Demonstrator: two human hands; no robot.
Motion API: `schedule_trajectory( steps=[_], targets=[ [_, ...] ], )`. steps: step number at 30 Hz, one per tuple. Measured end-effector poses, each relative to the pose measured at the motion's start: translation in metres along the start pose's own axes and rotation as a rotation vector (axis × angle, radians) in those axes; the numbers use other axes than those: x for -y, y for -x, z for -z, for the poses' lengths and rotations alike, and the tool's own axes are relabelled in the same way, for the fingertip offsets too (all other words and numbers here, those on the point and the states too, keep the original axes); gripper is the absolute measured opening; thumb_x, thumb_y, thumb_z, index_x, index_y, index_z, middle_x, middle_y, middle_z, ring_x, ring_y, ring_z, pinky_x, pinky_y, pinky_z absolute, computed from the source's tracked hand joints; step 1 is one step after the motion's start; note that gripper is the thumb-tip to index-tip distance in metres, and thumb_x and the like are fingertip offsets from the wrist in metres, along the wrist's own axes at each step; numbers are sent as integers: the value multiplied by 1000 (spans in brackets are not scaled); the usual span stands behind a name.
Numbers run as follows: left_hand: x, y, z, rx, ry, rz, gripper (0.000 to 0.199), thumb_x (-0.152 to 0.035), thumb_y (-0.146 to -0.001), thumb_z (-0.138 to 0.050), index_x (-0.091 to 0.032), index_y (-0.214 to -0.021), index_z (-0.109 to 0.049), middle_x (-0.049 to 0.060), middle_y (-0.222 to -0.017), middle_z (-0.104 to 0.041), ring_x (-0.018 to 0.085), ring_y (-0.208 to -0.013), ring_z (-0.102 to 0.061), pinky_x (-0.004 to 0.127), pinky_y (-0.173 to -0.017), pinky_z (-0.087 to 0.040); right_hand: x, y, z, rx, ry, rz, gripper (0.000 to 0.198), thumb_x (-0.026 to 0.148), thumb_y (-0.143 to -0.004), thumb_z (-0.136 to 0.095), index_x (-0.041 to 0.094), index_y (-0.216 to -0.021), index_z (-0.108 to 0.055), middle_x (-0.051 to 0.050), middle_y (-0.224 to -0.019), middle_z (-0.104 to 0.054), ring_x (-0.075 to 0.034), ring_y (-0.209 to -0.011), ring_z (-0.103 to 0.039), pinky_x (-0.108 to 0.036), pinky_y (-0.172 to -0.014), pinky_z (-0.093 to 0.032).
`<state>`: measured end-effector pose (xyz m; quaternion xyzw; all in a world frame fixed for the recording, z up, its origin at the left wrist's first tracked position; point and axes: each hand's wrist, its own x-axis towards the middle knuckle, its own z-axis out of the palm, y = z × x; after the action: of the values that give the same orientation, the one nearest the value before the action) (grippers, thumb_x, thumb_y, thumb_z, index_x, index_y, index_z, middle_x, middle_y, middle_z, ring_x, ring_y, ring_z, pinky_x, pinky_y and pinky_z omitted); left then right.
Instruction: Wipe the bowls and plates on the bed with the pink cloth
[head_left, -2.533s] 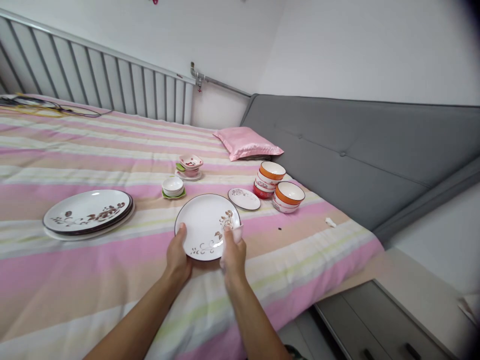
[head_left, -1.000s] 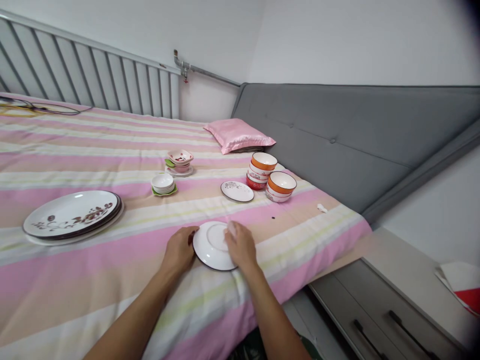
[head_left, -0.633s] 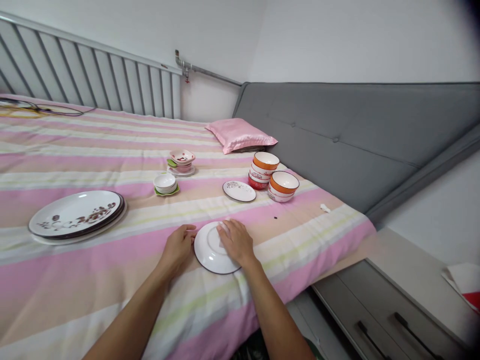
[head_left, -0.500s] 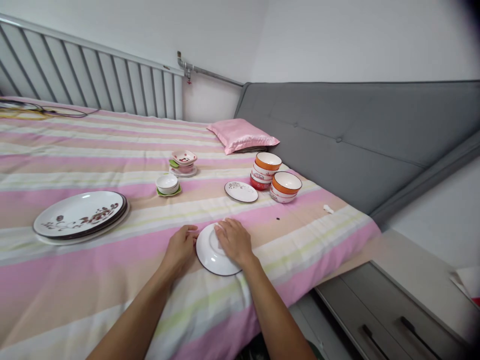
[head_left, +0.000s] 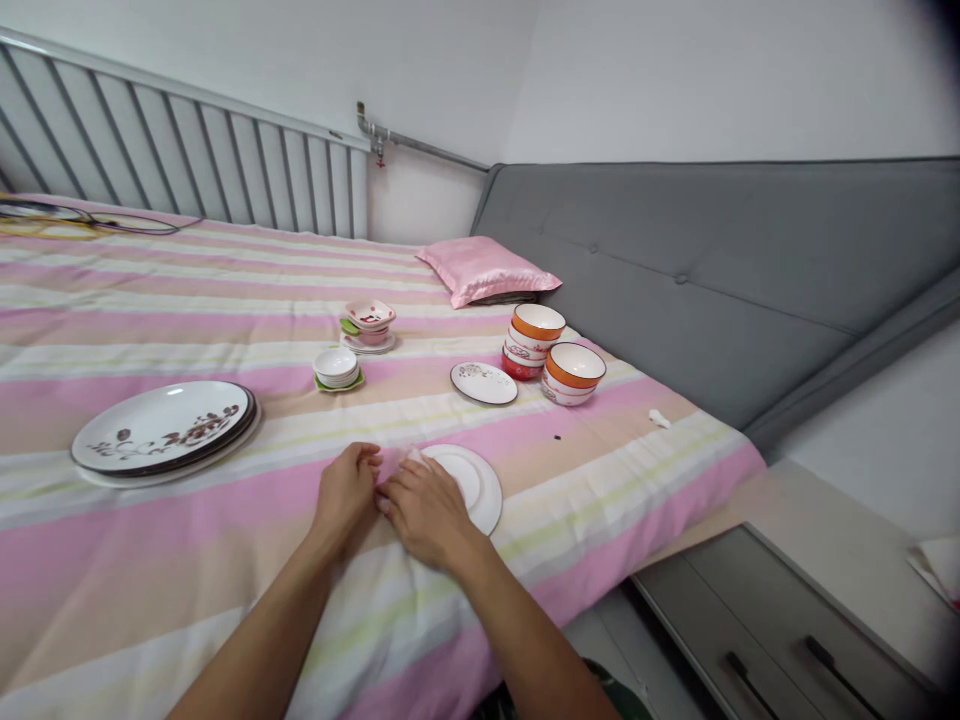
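Printed decoration shows on several dishes: brown flowers on the top one of the oval plates point(head_left: 161, 428), finer brown sprigs on the small plate point(head_left: 484, 384), and reddish markings around the bowls in the tall bowl stack point(head_left: 526, 352), too small to make out as pictures or letters. The shorter bowl stack point(head_left: 573, 376), just beside it, also has an orange band, and its lower markings are equally unclear. A little figure sits inside the top dish of the pink dishes point(head_left: 369, 318), but any lettering there is too small to read.

The right hand point(head_left: 429, 508) grasps a pale cloth point(head_left: 413, 456), its fingers bent over it against the left part of an upturned white plate point(head_left: 489, 492). That plate lies on the striped bedspread point(head_left: 112, 600) near its front edge, foot ring up, partly covered by the hand. The left hand point(head_left: 348, 490) is loosely curled just left of the right fingers; its fingertips are partly hidden, so whether it grips the plate's rim cannot be told. White saucers point(head_left: 336, 368) stand on a green leaf-shaped dish point(head_left: 351, 386) farther back.
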<state>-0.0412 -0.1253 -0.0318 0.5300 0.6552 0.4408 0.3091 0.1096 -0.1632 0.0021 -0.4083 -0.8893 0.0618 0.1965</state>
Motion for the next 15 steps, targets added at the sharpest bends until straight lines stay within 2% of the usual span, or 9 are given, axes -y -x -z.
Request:
schedule_trajectory(
  steps=[4,10,13,15],
  targets=[
    [6,-3,1,27,23,-7,24,-21,-72,-40,-17,-86,-59,7,-83,-69,17,-71,-65,28,-67,-52,8,11,3,-2,-27,39,21,24,-90,-45,21,-105,-60,-1,-110,-64,-14,-121,-44,-32,-112,-14],
    [8,-6,0,37,4,-32,25,-24,-73,-40,-18,-85,-61,7,-86,-70,17,-74,-65,28,-69,-51,19,36,6,-24,-40,49,30,17,-91,-39,24,-116,-54,0,-123,-59,-13,-126,-40,-33,-113,-14],
    [8,-7,2,42,-28,-50,24,-26,-73,-43,-18,-84,-63,7,-86,-70,19,-76,-65,29,-71,-50,21,44,4,-38,-12,6,35,21,-93,-37,23,-126,-48,-2,-136,-48,-14,-130,-35,-35,-113,-16],
    [7,-7,3,44,-55,-59,24,-28,-73,-44,-18,-84,-64,7,-86,-71,20,-78,-65,29,-72,-50,21,47,0,-66,9,-88,38,26,-94,-37,23,-131,-44,-3,-142,-41,-17,-134,-30,-38,-113,-17]
  ],
)
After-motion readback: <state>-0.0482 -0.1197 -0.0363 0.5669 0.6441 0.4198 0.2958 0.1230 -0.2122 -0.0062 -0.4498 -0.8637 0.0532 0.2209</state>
